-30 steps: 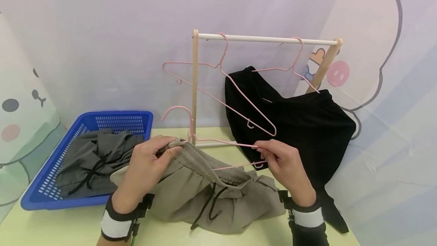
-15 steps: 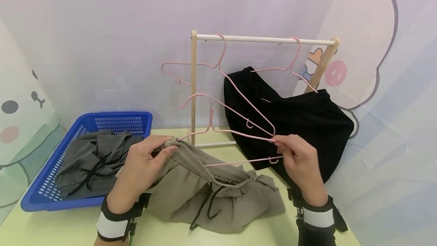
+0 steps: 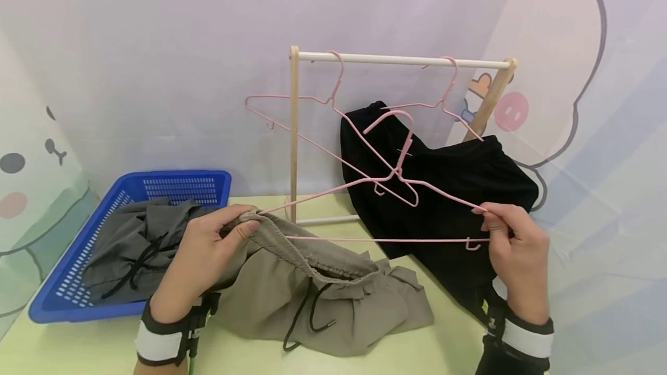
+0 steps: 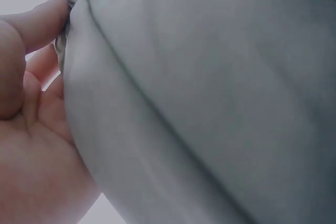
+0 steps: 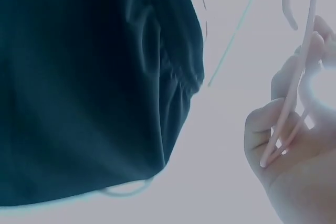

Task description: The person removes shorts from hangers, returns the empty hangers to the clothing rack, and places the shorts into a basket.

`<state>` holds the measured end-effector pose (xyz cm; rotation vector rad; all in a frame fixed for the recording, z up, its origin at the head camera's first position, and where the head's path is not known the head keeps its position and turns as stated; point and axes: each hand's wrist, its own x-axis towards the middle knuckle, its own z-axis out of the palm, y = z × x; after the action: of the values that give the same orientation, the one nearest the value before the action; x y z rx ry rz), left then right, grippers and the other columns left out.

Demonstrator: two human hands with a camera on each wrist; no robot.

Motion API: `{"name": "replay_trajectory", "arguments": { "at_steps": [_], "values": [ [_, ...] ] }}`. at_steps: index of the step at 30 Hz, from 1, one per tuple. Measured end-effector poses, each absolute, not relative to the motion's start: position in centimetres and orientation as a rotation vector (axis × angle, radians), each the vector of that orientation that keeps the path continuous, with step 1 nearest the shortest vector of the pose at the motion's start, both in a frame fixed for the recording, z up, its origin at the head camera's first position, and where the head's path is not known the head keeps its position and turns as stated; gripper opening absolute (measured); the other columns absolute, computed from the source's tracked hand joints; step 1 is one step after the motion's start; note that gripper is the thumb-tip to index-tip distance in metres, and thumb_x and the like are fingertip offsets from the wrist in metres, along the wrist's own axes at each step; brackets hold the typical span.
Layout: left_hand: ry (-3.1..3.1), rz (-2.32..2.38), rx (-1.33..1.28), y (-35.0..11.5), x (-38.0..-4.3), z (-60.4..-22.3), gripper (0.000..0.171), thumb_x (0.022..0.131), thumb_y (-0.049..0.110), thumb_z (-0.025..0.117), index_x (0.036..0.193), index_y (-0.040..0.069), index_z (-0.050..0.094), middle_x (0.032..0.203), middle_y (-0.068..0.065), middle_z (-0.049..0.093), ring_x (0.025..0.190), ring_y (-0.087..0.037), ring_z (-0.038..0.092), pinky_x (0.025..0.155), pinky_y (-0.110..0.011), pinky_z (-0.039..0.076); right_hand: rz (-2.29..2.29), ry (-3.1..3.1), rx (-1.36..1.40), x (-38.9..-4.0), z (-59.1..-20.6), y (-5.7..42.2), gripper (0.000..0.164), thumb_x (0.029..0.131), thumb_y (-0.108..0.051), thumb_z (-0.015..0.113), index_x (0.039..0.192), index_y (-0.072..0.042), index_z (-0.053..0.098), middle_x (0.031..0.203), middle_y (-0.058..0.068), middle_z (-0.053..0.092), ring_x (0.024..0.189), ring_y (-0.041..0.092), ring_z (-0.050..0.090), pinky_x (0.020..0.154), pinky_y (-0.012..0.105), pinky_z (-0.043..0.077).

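My left hand [image 3: 205,256] pinches the elastic waistband of grey-beige drawstring pants [image 3: 359,320], right where the left arm of a pink hanger [image 3: 440,190] goes into the waist opening. The hanger's left tip is hidden there. At its other end my right hand [image 3: 518,253] grips the hanger's right corner, well beyond the waistband's right side. The hanger's hook points up, and its lower bar crosses over the opening. In the left wrist view the pants' cloth [image 4: 199,93] hangs beside the thumb and fingers. The right wrist view shows the hanger corner [image 5: 286,111] within the hand.
Behind stands a small rack [image 3: 401,59] with a white rail. An unloaded pink hanger [image 3: 289,126] hangs at its left, and black pants [image 3: 453,184] on another at its right. A blue basket [image 3: 130,308] at the left holds dark grey clothing [image 3: 151,253].
My right hand has moved right and slightly up, drawing the hanger rightward, so more of it shows outside the waistband. My left hand has shifted slightly left, still pinching the waistband.
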<state>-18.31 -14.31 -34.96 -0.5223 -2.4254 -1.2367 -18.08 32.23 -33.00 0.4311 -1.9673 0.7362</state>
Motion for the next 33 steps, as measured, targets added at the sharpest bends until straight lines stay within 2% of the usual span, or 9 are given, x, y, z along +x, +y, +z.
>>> {"name": "replay_trajectory", "arguments": {
  "at_steps": [5,7,10,14,23,33],
  "values": [
    [-2.459,-1.204,-0.507,-14.6,-18.5,-35.0,0.023,0.102,0.024,0.069,0.123,0.018,0.074,0.082,0.004,0.066,0.061,-0.009,0.049,0.061,-0.028,0.043,0.761,-1.996,0.384,-16.7,-32.1,32.8,0.012,0.096,0.01,0.063,0.095,0.007,0.075,0.089,-0.024,0.061,0.073,-0.007,0.049,0.065,0.009,0.033],
    [-2.455,-1.176,-0.5,-14.7,-18.6,-35.0,0.021,0.101,0.023,0.069,0.121,0.017,0.074,0.075,0.004,0.06,0.058,-0.008,0.046,0.06,-0.028,0.042,0.772,-1.998,0.359,-16.4,-32.1,33.4,0.012,0.097,0.009,0.063,0.094,0.007,0.075,0.085,-0.023,0.06,0.072,-0.007,0.049,0.066,0.01,0.034],
    [-2.442,-1.134,-0.486,-14.9,-18.7,-35.2,0.017,0.1,0.021,0.071,0.116,0.017,0.075,0.068,0.005,0.049,0.054,-0.008,0.039,0.056,-0.027,0.037,0.798,-1.995,0.319,-16.3,-32.3,34.4,0.012,0.097,0.008,0.063,0.093,0.008,0.075,0.076,-0.013,0.058,0.07,-0.006,0.048,0.065,0.011,0.034],
    [-2.428,-1.113,-0.477,-15.1,-18.8,-35.2,0.012,0.099,0.02,0.072,0.111,0.018,0.074,0.068,0.005,0.045,0.053,-0.007,0.036,0.054,-0.028,0.034,0.825,-2.007,0.273,-16.5,-32.9,35.7,0.011,0.098,0.006,0.065,0.095,0.007,0.076,0.072,-0.009,0.057,0.067,-0.004,0.047,0.061,0.013,0.032],
    [-2.436,-1.141,-0.47,-14.9,-18.6,-35.1,0.012,0.1,0.021,0.071,0.112,0.019,0.074,0.07,0.004,0.048,0.056,-0.008,0.04,0.055,-0.027,0.036,0.846,-2.007,0.244,-16.7,-33.6,36.3,0.011,0.099,0.001,0.066,0.096,0.004,0.077,0.073,-0.007,0.057,0.064,-0.002,0.046,0.053,0.016,0.029],
    [-2.396,-1.186,-0.556,-12.7,-18.4,-35.5,0.015,0.1,0.017,0.07,0.115,0.018,0.074,0.089,0.003,0.069,0.063,-0.007,0.052,0.059,-0.027,0.046,0.886,-1.971,0.254,-16.5,-33.4,36.2,0.012,0.099,0.001,0.066,0.097,0.006,0.076,0.071,-0.006,0.056,0.06,-0.001,0.044,0.052,0.017,0.029]
  ]
}}
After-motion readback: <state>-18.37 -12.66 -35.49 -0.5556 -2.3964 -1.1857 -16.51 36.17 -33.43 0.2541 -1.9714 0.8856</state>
